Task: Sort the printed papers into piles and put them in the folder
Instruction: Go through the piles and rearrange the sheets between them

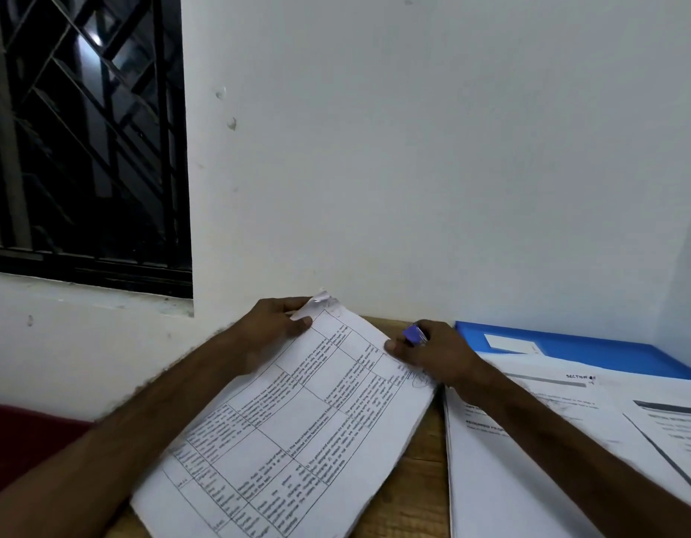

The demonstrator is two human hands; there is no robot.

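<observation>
A white plaster wall (413, 149) rises behind the wooden table (425, 460). Flat printed papers (530, 479) lie at the right, with a smooth blue folder (608, 351) behind them. The left hand (274, 324) pinches a corner of the tilted stack (297, 421). The right hand (437, 355) grips a small purple object (413, 335).

the white wall (413, 168) rises straight from the back edge of the wooden table (421, 479), so nothing passes behind. a side wall (685, 285) shuts the right corner beyond the blue folder (592, 349). the printed sheaf (297, 421) covers the left, loose papers (530, 460) the right; only a narrow strip of bare wood runs between them. the left hand (274, 324), pinching the sheaf's far corner, and the right hand (433, 351), curled round a small blue thing (413, 335), likely a pen, crowd the back.
</observation>
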